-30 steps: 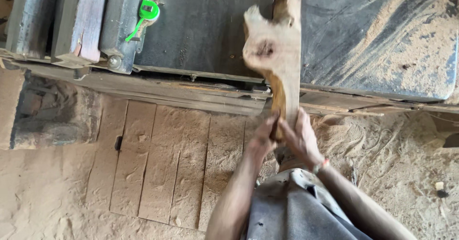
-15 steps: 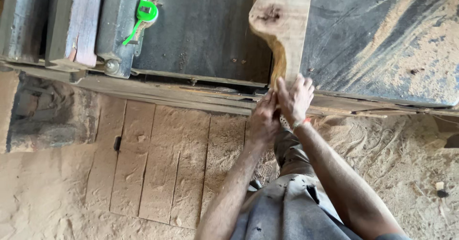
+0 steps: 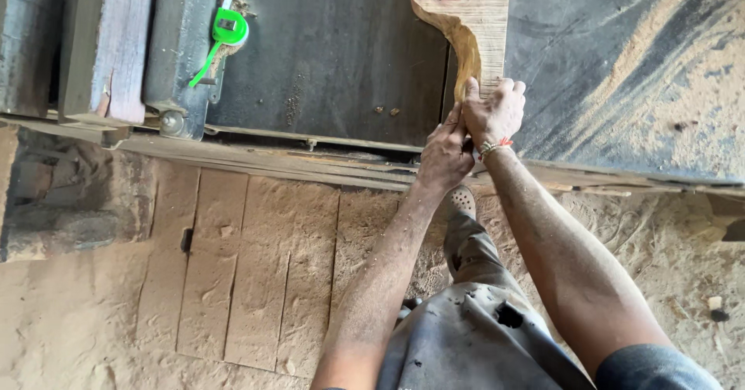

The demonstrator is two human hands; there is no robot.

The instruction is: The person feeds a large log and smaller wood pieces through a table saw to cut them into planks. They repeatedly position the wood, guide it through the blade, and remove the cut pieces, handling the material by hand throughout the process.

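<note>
A rough wooden plank [image 3: 469, 13] with a wavy left edge lies flat on the dark metal saw table [image 3: 334, 56], running up out of the frame. My right hand [image 3: 497, 110] grips its near end, thumb along the left edge. My left hand [image 3: 444, 153] is closed against the same end, just below and left of the right hand. A thread band circles my right wrist. My grey trousers and one shoe show below the table edge.
A green tape measure [image 3: 226, 31] rests at the table's left side beside grey metal rails [image 3: 116, 45]. Sawdust covers the table's right part [image 3: 683, 72]. Dusty wooden floorboards [image 3: 248, 273] and loose sawdust lie underfoot, with a stone block [image 3: 54, 211] at left.
Both hands have pushed the plank forward across the table, away from me. My arms have stretched out, and the plank's knotted end has slid out of the top of the frame.
</note>
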